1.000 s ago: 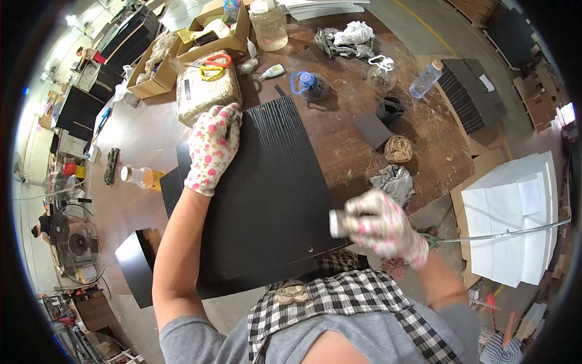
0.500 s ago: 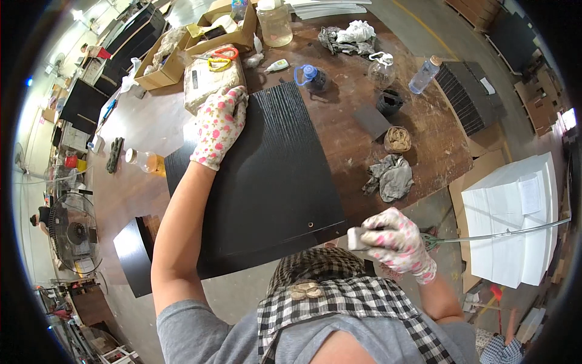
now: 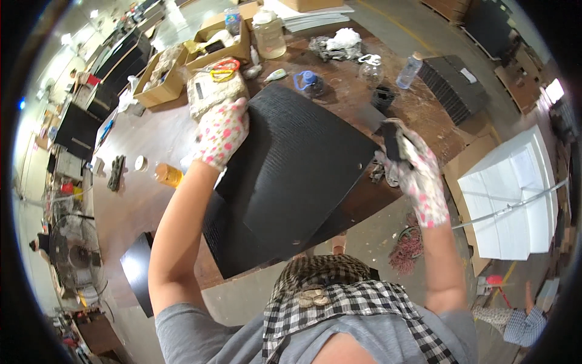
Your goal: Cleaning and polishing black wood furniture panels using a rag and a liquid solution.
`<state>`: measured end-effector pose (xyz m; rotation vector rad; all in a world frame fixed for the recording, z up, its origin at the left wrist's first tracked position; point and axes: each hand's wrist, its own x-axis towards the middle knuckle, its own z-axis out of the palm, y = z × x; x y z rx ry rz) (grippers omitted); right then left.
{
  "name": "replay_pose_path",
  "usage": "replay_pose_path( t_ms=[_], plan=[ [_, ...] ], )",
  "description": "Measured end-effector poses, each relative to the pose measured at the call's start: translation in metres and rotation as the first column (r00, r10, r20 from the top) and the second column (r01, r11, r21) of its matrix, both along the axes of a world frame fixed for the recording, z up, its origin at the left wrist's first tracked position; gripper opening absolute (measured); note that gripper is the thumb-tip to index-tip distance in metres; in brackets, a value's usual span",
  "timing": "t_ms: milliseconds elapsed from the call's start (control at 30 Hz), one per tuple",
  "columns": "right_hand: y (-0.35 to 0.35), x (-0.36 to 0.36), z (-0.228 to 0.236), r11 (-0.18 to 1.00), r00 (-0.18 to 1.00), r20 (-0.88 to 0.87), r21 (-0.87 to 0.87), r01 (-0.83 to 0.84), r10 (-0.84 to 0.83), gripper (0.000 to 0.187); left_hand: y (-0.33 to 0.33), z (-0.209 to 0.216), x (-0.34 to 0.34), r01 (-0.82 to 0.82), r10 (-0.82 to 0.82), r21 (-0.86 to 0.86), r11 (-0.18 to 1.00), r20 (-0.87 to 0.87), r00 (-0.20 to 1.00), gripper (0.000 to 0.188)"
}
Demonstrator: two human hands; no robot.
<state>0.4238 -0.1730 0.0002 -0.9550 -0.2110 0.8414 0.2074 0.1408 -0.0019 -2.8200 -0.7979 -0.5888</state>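
My left hand [image 3: 223, 133], in a floral glove, is closed on the far left corner of a black panel [image 3: 303, 145] with a wood-grain surface. The panel sits skewed over the table, with a small hole near its right edge. Below its near edge shows more black board [image 3: 236, 258], perhaps a second panel; I cannot tell for sure. Off the panel's right corner, my right hand [image 3: 418, 176], also gloved and slightly blurred, is closed around a small block [image 3: 393, 142] with a dark face. The fingers partly hide the block.
Scissors [image 3: 224, 70] lie on a wrapped bundle [image 3: 212, 91] beyond my left hand. A bottle of orange liquid [image 3: 168, 175] stands left of the panel. A blue-capped jug [image 3: 310, 84], rags [image 3: 339, 45] and a clear bottle [image 3: 410, 70] are farther back. White sheets [image 3: 509, 194] are stacked at right.
The panel has turned, its near right corner swinging right and away from me. My right hand has moved up and forward with the block. My left hand stays at the far corner.
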Motion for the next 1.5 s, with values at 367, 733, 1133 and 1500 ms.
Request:
replay_pose_path(
  t_ms=[367, 733, 1133, 1500],
  plan=[
    [-0.037, -0.027, -0.063, 0.967, -0.035, 0.995, -0.087, 0.241, 0.098, 0.043, -0.034, -0.013, -0.002, 0.078, -0.075, -0.034, 0.996, 0.085, 0.994, 0.030],
    [0.004, 0.050, -0.044, 0.941, -0.188, 0.978, -0.026, 0.338, 0.094, 0.036, -0.035, -0.012, 0.001, 0.076, -0.073, -0.029, 0.997, 0.092, 0.993, 0.026],
    [-0.001, 0.036, -0.051, 0.923, -0.172, 0.985, 0.035, 0.384, 0.034, 0.026, -0.034, -0.015, 0.000, 0.103, -0.097, -0.050, 0.993, 0.115, 0.989, 0.026],
    [0.017, 0.082, -0.102, 0.901, 0.044, 0.998, 0.024, 0.434, -0.048, 0.026, -0.037, -0.012, 0.001, 0.132, -0.132, 0.004, 0.991, 0.129, 0.983, 0.025]
  ],
)
